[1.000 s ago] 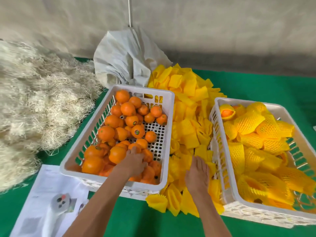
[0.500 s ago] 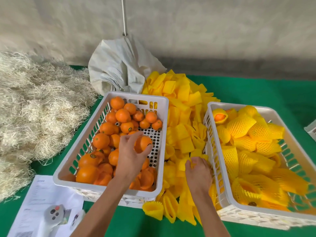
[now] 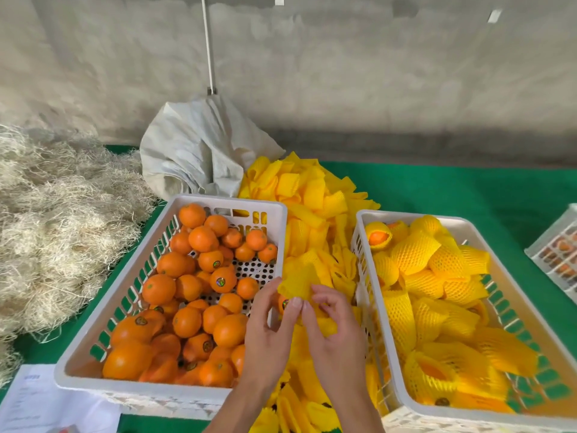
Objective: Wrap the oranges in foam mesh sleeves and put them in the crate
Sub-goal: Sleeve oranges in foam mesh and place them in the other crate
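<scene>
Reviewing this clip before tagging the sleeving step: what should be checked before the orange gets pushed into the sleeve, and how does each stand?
1. Orange in hand: ok; left hand holds the orange, mostly hidden.
2. Sleeve in hand: ok; right hand pinches the foam sleeve.
3. Sleeve mouth opened over the orange: cannot tell.
4. Orange covered: not ok; its stickered side still shows.
5. Space in the right crate: ok; bare floor shows along its right side.
6. Spare sleeves: ok; the sleeve pile lies between the crates.
</scene>
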`<state>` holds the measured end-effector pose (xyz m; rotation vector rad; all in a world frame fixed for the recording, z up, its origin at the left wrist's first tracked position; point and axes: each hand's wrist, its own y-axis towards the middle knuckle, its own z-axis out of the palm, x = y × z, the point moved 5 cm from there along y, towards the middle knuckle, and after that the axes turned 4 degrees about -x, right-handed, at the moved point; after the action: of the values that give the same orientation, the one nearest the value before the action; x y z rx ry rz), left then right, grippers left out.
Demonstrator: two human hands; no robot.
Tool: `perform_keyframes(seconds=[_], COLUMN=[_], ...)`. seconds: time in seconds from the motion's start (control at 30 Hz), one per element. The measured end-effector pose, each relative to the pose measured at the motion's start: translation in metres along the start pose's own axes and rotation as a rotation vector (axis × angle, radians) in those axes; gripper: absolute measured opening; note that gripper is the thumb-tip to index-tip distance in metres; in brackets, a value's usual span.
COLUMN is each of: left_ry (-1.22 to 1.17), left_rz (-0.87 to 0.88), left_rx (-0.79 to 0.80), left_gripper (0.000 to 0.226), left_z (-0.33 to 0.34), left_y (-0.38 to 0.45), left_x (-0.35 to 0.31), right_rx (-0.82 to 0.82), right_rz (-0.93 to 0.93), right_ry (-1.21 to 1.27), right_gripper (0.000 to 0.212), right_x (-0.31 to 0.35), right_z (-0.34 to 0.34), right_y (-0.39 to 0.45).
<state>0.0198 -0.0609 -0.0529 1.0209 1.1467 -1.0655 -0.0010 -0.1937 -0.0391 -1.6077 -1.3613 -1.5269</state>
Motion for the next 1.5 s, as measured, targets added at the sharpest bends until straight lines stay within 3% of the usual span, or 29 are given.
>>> perform_keyframes(seconds=[0.1,0.27,0.43,0.67,0.87,1.03,1.23,1.33,1.5], left_ry=[0.067,0.012,-0.047,-0.023,-0.148,-0.016,-0.025,-0.071,-0.053], left_rz=[0.091,0.059,0.038,0.036,-0.052,0.008,0.030,-0.032,-0.050], left_rx=[0.031,0.021,0.005,-0.025,-0.030,-0.004,-0.043,-0.061,-0.022], left_gripper=[0.028,0.023,0.016,0.023,0.019,0.038,0.038,0.052,0.065], left_z=[-0.001,-0.002,-0.007,-0.010,-0.009,-0.005,-0.009,-0.012,-0.014], left_y=[-0.001,0.001,0.004,0.008,0.006,0.005,0.007,0.006,0.006], left_x=[-0.004,0.005,0.014,0.018,0.020,0.012,0.014,0.021,0.026], right_rx=[0.086,0.191,0.179,0.138,0.143,0.136,0.067,0.110,0.102], right_rz=[-0.017,-0.074,-0.086,0.020,-0.054,-0.120,0.000,0.139,0.216], right_ry=[-0.065,-0.131,-0.228,-0.144,-0.268,-0.363,-0.164,0.045,0.200], right_gripper=[0.032,0.044,0.039,0.029,0.037,0.026,0.013,0.022,0.015], right_x=[-0.005,0.000,0.002,0.005,0.017,0.018,0.012,0.008,0.009], right_z=[-0.007,-0.016,-0.015,-0.015,-0.005,-0.002,0.006,0.004,0.003], right_y=[0.006,0.016,0.021,0.020,0.014,0.018,0.012,0.008,0.005])
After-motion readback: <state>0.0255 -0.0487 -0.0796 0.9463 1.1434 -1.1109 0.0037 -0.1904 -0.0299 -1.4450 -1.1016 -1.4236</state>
